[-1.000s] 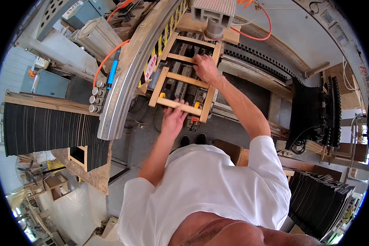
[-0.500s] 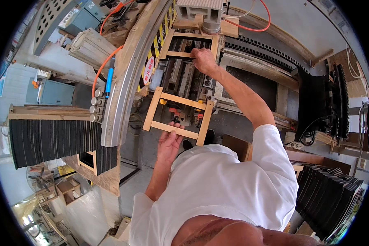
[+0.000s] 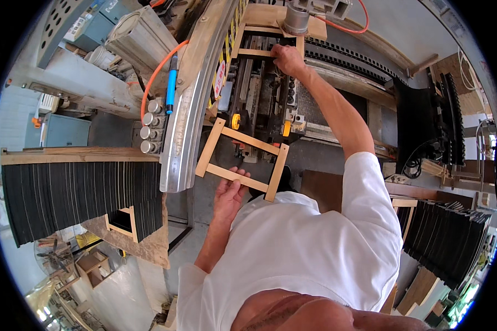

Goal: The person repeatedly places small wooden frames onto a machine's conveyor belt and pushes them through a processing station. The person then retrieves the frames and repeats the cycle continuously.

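Now, left hand (image 3: pixel 230 193): at seven o'clock, we see its fingers closed on the near rail of the nearer frame (image 3: pixel 251 140).
Nearer frame: pale wood, close to centre, slightly turned at the near end of the machine bed (image 3: pixel 252 99).
Right hand (image 3: pixel 289 59): toward one o'clock, fingers curled at a rail of the farther frame (image 3: pixel 255 53); whether they pinch or merely touch, we cannot tell.
Farther frame: at twelve o'clock, over the bed, beside a metal cylinder (image 3: pixel 296 21).
Both frames: rails and sides appear joined; we judge the nearer one mostly out, the farther one not yet out. Any finishing beyond that, we cannot tell.
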Demonstrator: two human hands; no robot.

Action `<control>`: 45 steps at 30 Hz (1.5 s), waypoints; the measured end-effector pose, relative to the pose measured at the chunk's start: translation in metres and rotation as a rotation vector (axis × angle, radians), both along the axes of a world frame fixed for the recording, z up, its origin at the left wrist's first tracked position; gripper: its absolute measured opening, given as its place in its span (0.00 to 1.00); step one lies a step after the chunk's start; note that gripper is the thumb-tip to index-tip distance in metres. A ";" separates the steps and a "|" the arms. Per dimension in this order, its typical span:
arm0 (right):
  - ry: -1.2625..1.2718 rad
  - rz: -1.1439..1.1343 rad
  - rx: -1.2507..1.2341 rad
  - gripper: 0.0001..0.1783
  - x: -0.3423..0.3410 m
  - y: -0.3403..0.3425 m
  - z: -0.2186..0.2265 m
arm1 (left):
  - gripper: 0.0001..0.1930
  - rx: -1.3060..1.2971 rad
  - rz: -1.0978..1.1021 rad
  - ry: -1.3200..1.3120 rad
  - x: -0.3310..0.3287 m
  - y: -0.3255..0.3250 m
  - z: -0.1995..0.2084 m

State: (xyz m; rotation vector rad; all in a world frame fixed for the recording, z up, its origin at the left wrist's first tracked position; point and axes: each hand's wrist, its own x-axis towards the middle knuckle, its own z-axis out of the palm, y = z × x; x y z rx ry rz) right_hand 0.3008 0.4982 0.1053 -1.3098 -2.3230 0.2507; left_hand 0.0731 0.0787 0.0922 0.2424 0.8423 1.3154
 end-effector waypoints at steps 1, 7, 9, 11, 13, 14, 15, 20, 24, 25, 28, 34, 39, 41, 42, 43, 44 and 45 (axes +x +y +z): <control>-0.002 -0.003 -0.010 0.14 0.003 0.003 -0.001 | 0.19 0.000 -0.004 0.003 -0.005 -0.001 -0.001; -0.039 0.000 -0.052 0.15 0.005 0.010 0.003 | 0.18 -0.036 0.016 0.011 -0.027 -0.014 -0.009; -0.043 -0.007 -0.065 0.14 0.005 0.011 0.002 | 0.18 -0.027 0.020 0.011 -0.033 -0.016 -0.016; -0.054 -0.016 -0.043 0.13 0.005 0.009 0.002 | 0.19 -0.042 0.038 0.016 -0.037 -0.018 -0.028; -0.076 -0.019 -0.061 0.13 0.007 0.009 0.002 | 0.20 -0.074 0.067 0.027 -0.040 -0.015 -0.037; -0.089 -0.019 -0.060 0.13 0.008 0.008 0.002 | 0.20 -0.077 0.075 0.045 -0.041 -0.013 -0.041; -0.123 -0.041 -0.065 0.13 0.006 0.007 0.005 | 0.20 -0.081 0.085 0.064 -0.041 -0.011 -0.042; -0.282 0.015 -0.071 0.12 0.007 0.002 0.022 | 0.23 -0.136 0.145 0.163 -0.038 -0.009 -0.049; -0.368 0.075 0.061 0.11 0.009 -0.002 0.026 | 0.23 -0.165 0.166 0.203 -0.034 -0.014 -0.064; -0.376 0.087 0.090 0.11 0.011 -0.004 0.025 | 0.23 -0.182 0.168 0.219 -0.032 -0.015 -0.066; -0.427 0.090 0.213 0.14 0.010 -0.006 0.027 | 0.23 -0.203 0.204 0.253 -0.028 -0.019 -0.071; -0.441 0.102 0.395 0.19 0.018 -0.003 0.016 | 0.22 -0.217 0.292 0.278 -0.011 -0.028 -0.068; -0.466 0.116 0.396 0.20 0.018 -0.006 0.022 | 0.19 -0.235 0.319 0.310 -0.002 -0.039 -0.068; -0.455 0.125 0.374 0.19 0.017 -0.005 0.025 | 0.19 -0.228 0.332 0.303 -0.003 -0.044 -0.072; -0.449 0.129 0.362 0.18 0.016 -0.004 0.026 | 0.19 -0.225 0.337 0.301 -0.004 -0.047 -0.075; -0.453 0.129 0.352 0.18 0.014 -0.003 0.028 | 0.20 -0.221 0.340 0.303 -0.006 -0.049 -0.078; -0.452 0.125 0.348 0.18 0.014 -0.002 0.026 | 0.20 -0.220 0.340 0.303 -0.006 -0.049 -0.079; -0.450 0.121 0.344 0.19 0.014 -0.001 0.025 | 0.20 -0.217 0.339 0.304 -0.007 -0.049 -0.079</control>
